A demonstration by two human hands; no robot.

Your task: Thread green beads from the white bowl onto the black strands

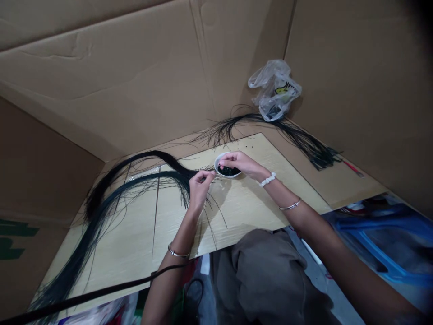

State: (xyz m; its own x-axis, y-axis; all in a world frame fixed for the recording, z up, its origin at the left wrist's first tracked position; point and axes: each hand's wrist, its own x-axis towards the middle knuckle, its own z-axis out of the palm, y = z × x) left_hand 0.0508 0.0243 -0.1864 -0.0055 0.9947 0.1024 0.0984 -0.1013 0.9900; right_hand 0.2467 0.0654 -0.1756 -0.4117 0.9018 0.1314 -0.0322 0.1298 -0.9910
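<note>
**Loose strands, a small bowl, and little room for a slip**

Nearest you, a black cord (101,289) crosses in front of your left forearm (165,293); if it catches that arm, it could drag through the strands. Your brown clothing (267,280) fills the view just below the edge of the board.

Your left hand (199,189) is closed in a pinch on what looks like a fine black strand (207,177), though it is too thin to be sure. Your right hand (237,164) curls over a small white bowl (233,176), fingertips down among what look like dark green beads (228,171). Those fingers hide whether you are gripping any.

The bowl sits on a pale wood-grain board (257,216), right beside both hands, so a knocked wrist could tip it and scatter its contents. Long black strands (118,174) sweep across the board's left side, and a hard tug could tangle them. Farther off, a second bunch of strands (297,137) lies beneath a crumpled plastic bag (275,90), against cardboard walls (101,67).
</note>
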